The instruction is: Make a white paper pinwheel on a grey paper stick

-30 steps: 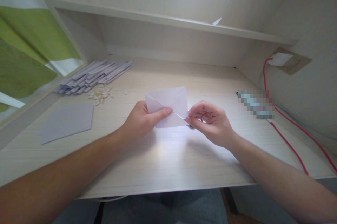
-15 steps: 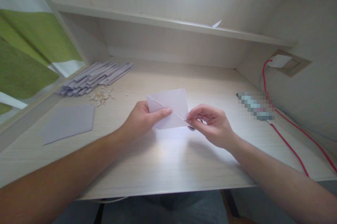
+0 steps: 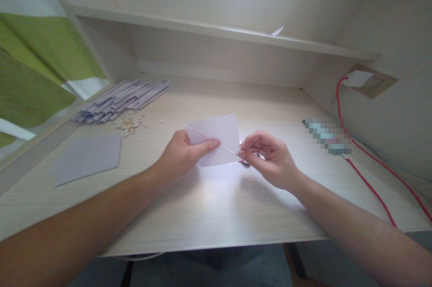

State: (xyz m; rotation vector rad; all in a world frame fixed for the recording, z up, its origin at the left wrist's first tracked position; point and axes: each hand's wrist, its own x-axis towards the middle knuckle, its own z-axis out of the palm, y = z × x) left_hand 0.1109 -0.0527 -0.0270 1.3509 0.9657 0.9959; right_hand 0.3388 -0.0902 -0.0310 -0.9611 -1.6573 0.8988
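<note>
While it is raised just above the middle of a pale desk (image 3: pixel 209 215), a folded white paper (image 3: pixel 219 136) is pinched at its left by the left hand (image 3: pixel 180 156) and at its right corner by the right hand (image 3: pixel 270 159).

The desk (image 3: pixel 209 219) lies bare along its near edge, and again behind the middle up to the back wall. In the middle the left hand (image 3: pixel 180 156) and right hand (image 3: pixel 270 161) block the way, both pinching a folded paper (image 3: pixel 219 136). To the left lie a flat sheet (image 3: pixel 87 156), scattered bits (image 3: pixel 130 124) and a pile of folded strips (image 3: pixel 121 97). To the right a blurred object (image 3: pixel 327 135) and a red cable (image 3: pixel 371 186) take up the edge. A shelf (image 3: pixel 216 30) caps the back overhead.
</note>
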